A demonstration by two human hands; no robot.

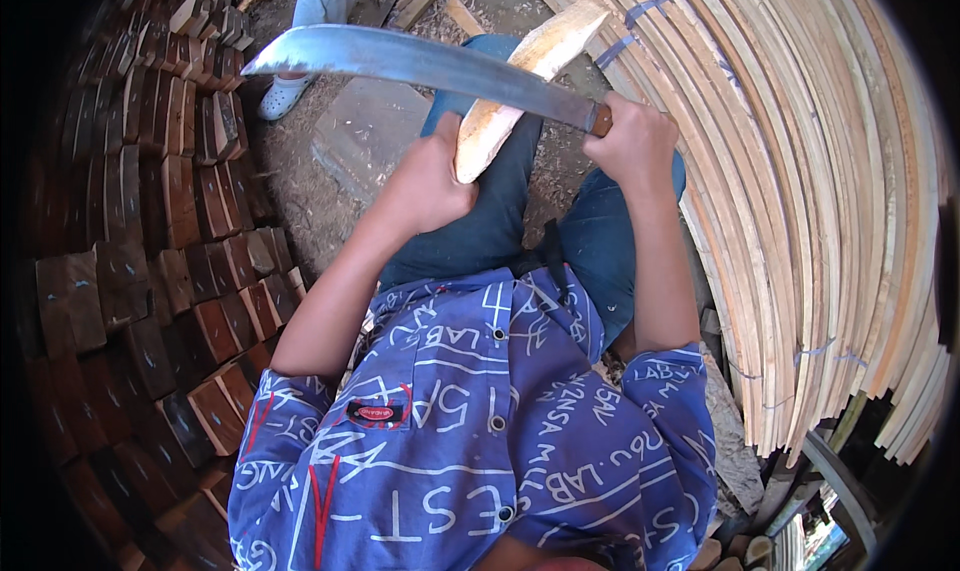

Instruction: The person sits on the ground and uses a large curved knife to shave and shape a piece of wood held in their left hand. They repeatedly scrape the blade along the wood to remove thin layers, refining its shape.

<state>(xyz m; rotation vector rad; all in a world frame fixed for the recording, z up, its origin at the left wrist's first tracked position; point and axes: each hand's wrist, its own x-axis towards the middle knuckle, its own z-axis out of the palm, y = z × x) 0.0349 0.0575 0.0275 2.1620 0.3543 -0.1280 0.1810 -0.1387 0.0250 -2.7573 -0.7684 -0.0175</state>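
Observation:
My right hand (632,141) is closed round the handle of a machete (420,63). Its long, curved steel blade reaches leftward and crosses over a pale, rough-hewn piece of wood (490,131). The lower end of that wood is gripped in my left hand (425,183), and the piece slants up and to the right above my knees. From this angle I cannot tell whether the blade touches the wood.
Stacked dark wood blocks (215,211) line the left side. Long pale wooden strips (780,171), tied in bundles, curve along the right. A flat slab (370,131) lies on the chip-strewn ground. Another person's foot in a light clog (283,98) stands at the upper left.

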